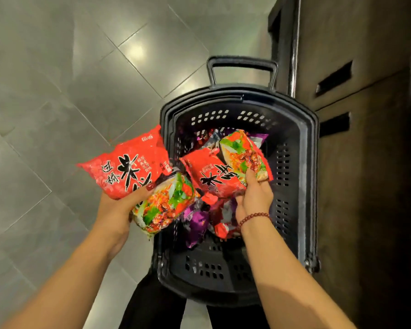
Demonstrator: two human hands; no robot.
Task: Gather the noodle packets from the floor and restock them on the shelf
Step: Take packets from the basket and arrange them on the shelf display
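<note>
— Gripping anything, were the hands?

— Both. The left hand (119,205) clasped one glossy red noodle packet (131,169) with bold black Chinese characters, out over the grey tiled floor (57,91). The right hand (256,195) pinched a second red packet (226,169) above the black perforated plastic basket (304,162).

— And inside?

— Crinkly red and purple packets (197,219), heaped; I couldn't count them. A beaded bracelet (254,217) circled the right wrist.

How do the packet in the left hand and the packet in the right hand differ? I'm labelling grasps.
The left hand holds its red packet outside the black basket, over the floor; the right hand holds its packet over the basket. The left packet shows whole; the right one is partly hidden. Both share the red design.
</note>
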